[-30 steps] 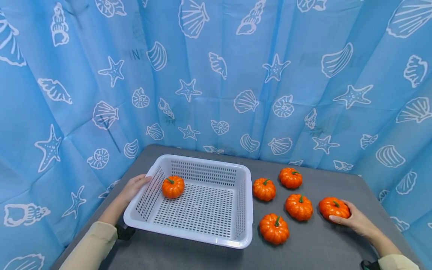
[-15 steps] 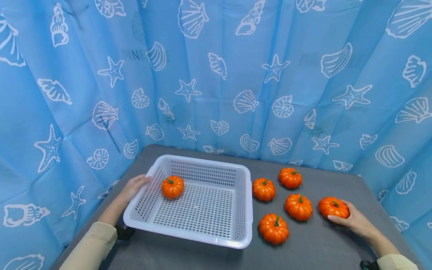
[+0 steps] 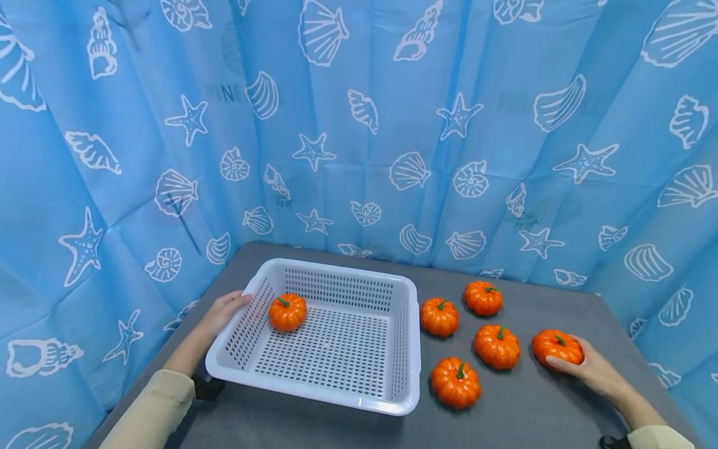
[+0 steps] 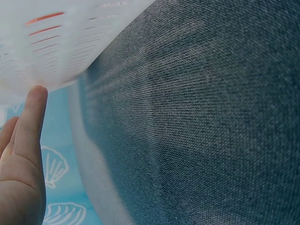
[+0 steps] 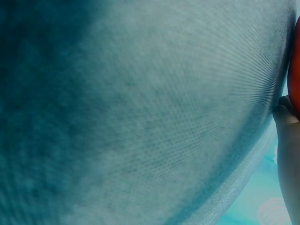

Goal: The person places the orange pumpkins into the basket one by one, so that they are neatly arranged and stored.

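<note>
Bare left forearm [image 3: 186,355] slants up from lower left, cream cloth sleeve [image 3: 148,411] ending short of the wrist; left hand [image 3: 223,312] palm inward, nearest digit straight in the left wrist view. Bare right forearm [image 3: 634,398] angles in from lower right; right hand [image 3: 589,365] curved in a grip, thumb on the near side. Hands well apart.

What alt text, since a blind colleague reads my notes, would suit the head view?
A person's right hand grips an orange pumpkin at a gray table, while the left hand touches a white perforated basket holding a second pumpkin. Four more pumpkins lie between basket and right hand; behind hangs a blue curtain with white shells and starfish.
</note>
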The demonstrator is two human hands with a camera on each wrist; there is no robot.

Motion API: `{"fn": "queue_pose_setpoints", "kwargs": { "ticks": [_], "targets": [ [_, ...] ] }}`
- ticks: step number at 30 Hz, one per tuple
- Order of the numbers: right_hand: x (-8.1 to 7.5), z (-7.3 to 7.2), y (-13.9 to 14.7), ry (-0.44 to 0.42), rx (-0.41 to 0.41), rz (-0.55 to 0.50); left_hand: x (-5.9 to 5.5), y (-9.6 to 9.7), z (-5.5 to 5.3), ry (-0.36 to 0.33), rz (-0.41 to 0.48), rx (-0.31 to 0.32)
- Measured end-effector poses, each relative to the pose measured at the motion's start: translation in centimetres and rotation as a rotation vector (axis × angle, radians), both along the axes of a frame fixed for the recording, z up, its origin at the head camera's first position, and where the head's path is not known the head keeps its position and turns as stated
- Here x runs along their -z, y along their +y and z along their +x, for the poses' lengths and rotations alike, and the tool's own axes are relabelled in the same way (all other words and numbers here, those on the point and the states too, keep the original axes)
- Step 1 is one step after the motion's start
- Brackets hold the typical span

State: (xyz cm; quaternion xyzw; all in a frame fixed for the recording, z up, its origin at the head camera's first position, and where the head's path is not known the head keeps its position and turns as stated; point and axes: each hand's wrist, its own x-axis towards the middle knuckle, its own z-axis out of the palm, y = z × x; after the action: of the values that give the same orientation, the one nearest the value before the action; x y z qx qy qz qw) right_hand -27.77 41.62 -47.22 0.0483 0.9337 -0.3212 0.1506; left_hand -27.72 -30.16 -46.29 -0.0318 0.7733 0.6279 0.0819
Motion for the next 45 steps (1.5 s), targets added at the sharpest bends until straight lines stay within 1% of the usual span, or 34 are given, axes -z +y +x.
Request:
{"fn": "queue_pose_setpoints", "kwargs": {
  "ticks": [4, 9, 15, 18, 25, 32, 38, 40, 45],
  "targets": [
    [0.0, 0.1, -0.1, -0.003, 0.011, -0.005, 0.0, 0.1, 0.1, -0.007, 0.006, -0.007],
    [0.0, 0.1, -0.2, 0.000, 0.014, -0.006, -0.2, 0.3, 0.4, -0.012, -0.007, -0.012],
    [-0.4, -0.5, -0.5, -0.005, 0.031, -0.003, -0.2, 0.4, 0.5, -0.008, -0.007, -0.018],
    [-1.0, -0.8, -0.8, 0.018, 0.033, -0.010, -0.2, 0.4, 0.5, -0.012, 0.001, -0.016],
    [-2.3, -1.7, -1.9, 0.097, -0.005, -0.032, -0.3, 0.3, 0.6, 0.000, -0.008, -0.006],
    [-3.1, -2.7, -3.8, 0.171, -0.041, -0.042, -0.2, 0.2, 0.5, -0.001, -0.022, -0.026],
    [-3.9, -3.8, -5.5, 0.249, -0.109, -0.066, -0.2, 0.4, 0.4, -0.006, -0.021, -0.029],
    [-4.3, -4.2, -6.0, 0.265, -0.136, -0.080, -0.2, 0.4, 0.4, -0.007, -0.015, -0.026],
    [-5.1, -5.1, -7.4, 0.257, -0.152, -0.084, -0.3, 0.4, 0.2, -0.007, -0.008, -0.028]
  ]
}}
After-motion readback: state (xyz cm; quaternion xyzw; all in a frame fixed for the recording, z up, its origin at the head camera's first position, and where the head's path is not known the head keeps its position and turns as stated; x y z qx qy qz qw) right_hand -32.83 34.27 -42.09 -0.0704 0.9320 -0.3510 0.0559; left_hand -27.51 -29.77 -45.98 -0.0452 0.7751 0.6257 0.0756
